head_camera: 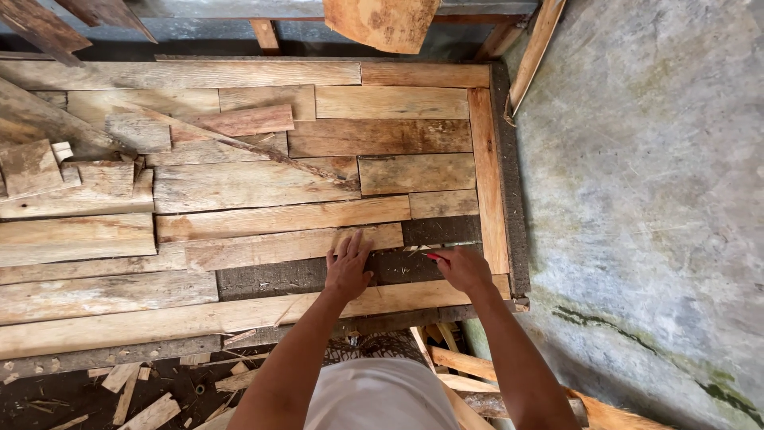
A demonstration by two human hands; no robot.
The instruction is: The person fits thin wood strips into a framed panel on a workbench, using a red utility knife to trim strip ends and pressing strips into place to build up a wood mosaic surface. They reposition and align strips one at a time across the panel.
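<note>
A wooden panel (487, 159) made of many flat boards lies in front of me. My left hand (348, 267) rests flat, fingers spread, on the right end of a pale board (270, 247) beside a dark uncovered gap (270, 279). My right hand (461, 267) holds a red pencil (432, 256) with its tip at the gap near the board's end. A thin dark strip (263, 147) lies slanted across the upper boards.
Loose board offcuts (32, 167) are piled at the panel's left. Wood scraps and chips (143, 390) litter the dark floor at bottom left. Concrete floor (652, 183) stretches to the right. Timber pieces (477, 374) lie under my arms, and a plank (382, 22) leans at top.
</note>
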